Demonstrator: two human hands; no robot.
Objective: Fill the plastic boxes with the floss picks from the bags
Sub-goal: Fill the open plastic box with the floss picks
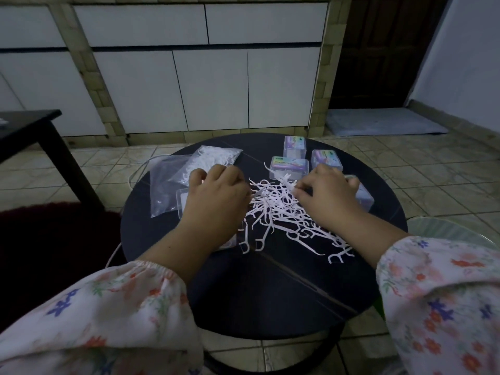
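A loose heap of white floss picks [281, 212] lies on the round black table [270, 288]. My left hand [216, 193] hovers over the heap's left edge with fingers curled down onto some picks. My right hand [327, 190] pinches a few picks at the heap's far right. A clear bag of floss picks [213, 158] lies at the back left, beside an emptier clear bag [162, 185]. Three clear plastic boxes with purple labels [290, 166] stand at the back right. An open clear box [181, 201] lies partly hidden under my left hand.
Another clear box [364, 196] sits behind my right hand. A dark side table [32, 128] stands at the left. A white cable [138, 169] runs off the table's left side. White cabinets [205, 85] line the back wall, and a grey mat [384, 123] lies on the tiled floor.
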